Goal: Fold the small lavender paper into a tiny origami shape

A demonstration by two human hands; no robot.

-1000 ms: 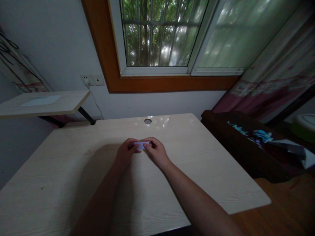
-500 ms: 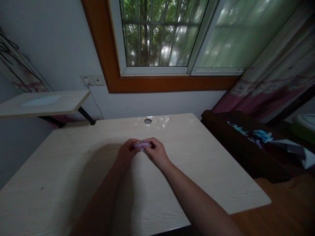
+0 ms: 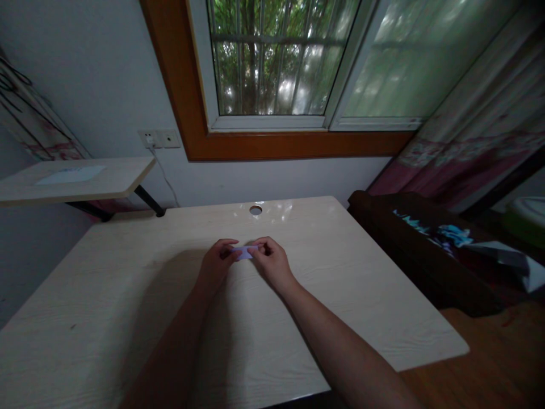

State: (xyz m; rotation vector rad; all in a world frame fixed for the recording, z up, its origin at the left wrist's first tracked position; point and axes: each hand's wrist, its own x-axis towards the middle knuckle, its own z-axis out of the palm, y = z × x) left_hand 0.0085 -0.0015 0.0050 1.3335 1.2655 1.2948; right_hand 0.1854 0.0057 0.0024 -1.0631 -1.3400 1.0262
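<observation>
A small pale purple folded paper [image 3: 244, 252] sits just above the light wooden table [image 3: 128, 301], near its middle. My left hand [image 3: 217, 266] pinches its left end with curled fingers. My right hand [image 3: 270, 262] pinches its right end, thumb and fingertips pressed together on it. Most of the paper is hidden between my fingers; only a short strip shows. Both forearms reach in from the bottom of the view.
A round cable hole [image 3: 256, 210] lies at the table's far edge, under the window. A second small table [image 3: 106, 179] with a white sheet [image 3: 70, 174] stands at the left. A dark sofa [image 3: 426, 250] with cloth lies right of the table.
My fingers have shifted slightly on the paper, which shows as a flatter strip between the hands now. Both hands stay in the same spot on the table.
</observation>
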